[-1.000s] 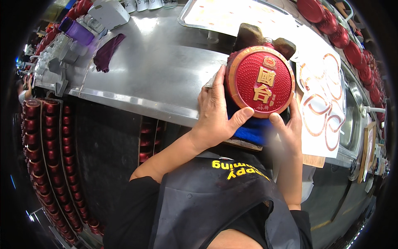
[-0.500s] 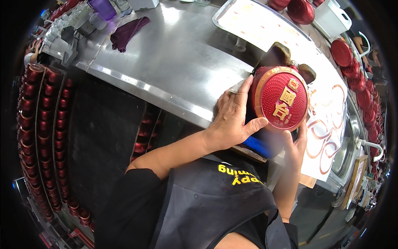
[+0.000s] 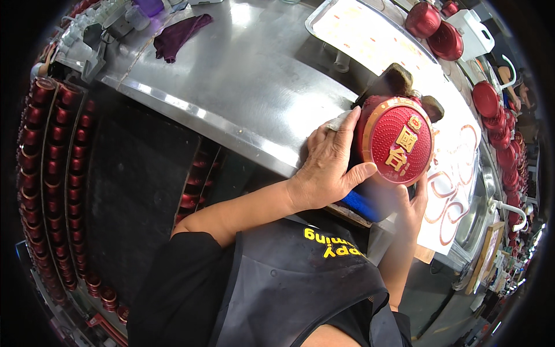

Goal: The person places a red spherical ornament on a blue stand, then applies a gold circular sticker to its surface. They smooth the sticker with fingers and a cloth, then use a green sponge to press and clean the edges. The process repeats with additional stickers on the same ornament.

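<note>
Between my two hands is a round, dark red jar, its domed face dotted and circled by a gold band, with raised gold characters. My left hand lies along its left side, fingers pointing up and thumb across the lower edge. From below right, my right hand grips the jar's lower rim; part of it is blurred. Two brown rounded pads stand against the jar's far side. A pale scrap shows behind my left fingers. Below the jar there is a bright blue pad.
A steel counter runs left, with a purple cloth on it. Ahead lies a tray of small labels. To the right are a sheet of red-gold rings, a sink and several red jars. More jars fill racks at left.
The whole view has shifted slightly. The jar's face has turned a little clockwise, and both hands keep nearly the same hold on it.
</note>
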A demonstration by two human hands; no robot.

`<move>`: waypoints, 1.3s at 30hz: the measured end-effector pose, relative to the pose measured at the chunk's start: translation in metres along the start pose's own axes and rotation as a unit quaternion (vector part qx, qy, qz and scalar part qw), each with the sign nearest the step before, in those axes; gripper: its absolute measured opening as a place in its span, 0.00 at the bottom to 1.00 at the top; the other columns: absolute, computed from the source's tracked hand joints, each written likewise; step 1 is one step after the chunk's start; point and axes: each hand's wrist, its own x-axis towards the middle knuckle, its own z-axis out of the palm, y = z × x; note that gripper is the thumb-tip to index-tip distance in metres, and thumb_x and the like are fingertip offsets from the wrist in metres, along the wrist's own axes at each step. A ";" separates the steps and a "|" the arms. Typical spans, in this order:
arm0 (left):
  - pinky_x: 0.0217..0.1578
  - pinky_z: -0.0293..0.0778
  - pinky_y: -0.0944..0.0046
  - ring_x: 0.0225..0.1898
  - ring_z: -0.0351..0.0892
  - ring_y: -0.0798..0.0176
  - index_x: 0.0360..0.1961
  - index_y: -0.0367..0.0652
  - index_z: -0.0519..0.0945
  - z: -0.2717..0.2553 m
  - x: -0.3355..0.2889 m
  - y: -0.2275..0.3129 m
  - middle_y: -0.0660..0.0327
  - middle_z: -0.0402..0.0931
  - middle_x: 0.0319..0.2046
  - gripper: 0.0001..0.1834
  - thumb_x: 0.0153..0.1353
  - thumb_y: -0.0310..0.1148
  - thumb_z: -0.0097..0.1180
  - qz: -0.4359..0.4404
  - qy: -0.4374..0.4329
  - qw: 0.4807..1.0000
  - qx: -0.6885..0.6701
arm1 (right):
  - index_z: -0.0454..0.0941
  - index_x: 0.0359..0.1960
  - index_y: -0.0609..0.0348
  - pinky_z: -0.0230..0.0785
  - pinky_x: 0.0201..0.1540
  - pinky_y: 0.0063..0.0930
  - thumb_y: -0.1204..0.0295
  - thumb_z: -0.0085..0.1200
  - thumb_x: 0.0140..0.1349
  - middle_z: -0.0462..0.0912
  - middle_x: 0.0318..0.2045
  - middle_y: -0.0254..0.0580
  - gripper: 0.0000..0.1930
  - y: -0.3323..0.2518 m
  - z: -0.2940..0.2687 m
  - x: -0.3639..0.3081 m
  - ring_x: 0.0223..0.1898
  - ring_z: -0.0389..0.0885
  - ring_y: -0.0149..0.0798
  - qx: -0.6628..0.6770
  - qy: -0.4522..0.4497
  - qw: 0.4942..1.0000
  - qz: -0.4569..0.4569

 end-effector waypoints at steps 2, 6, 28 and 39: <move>0.71 0.44 0.37 0.71 0.60 0.36 0.78 0.31 0.44 -0.001 0.000 0.001 0.34 0.61 0.69 0.53 0.69 0.56 0.56 -0.002 -0.005 1.000 -0.001 | 0.67 0.67 0.71 0.61 0.68 0.40 0.45 0.68 0.60 0.76 0.60 0.52 0.46 0.001 0.000 0.000 0.63 0.73 0.45 -0.003 0.003 1.000 -0.006; 0.72 0.43 0.37 0.71 0.60 0.35 0.78 0.30 0.43 0.000 -0.003 0.002 0.33 0.60 0.70 0.54 0.69 0.57 0.56 -0.001 0.001 1.000 0.009 | 0.67 0.68 0.71 0.61 0.68 0.39 0.46 0.68 0.60 0.76 0.61 0.52 0.46 0.001 -0.001 0.000 0.63 0.73 0.44 0.005 -0.002 1.000 0.002; 0.68 0.42 0.27 0.74 0.57 0.40 0.77 0.33 0.56 -0.027 0.028 0.021 0.44 0.66 0.70 0.48 0.72 0.65 0.40 0.139 -0.062 0.964 0.216 | 0.67 0.67 0.70 0.63 0.66 0.39 0.51 0.70 0.59 0.75 0.60 0.51 0.43 -0.006 -0.001 0.003 0.62 0.74 0.44 0.067 -0.030 0.997 -0.001; 0.72 0.46 0.33 0.67 0.72 0.51 0.64 0.36 0.77 -0.006 0.152 0.043 0.54 0.87 0.33 0.34 0.73 0.56 0.49 0.385 -0.237 0.867 0.212 | 0.59 0.73 0.72 0.58 0.71 0.46 0.53 0.73 0.55 0.71 0.65 0.61 0.51 0.015 -0.012 0.007 0.68 0.68 0.56 -0.015 -0.051 0.996 -0.075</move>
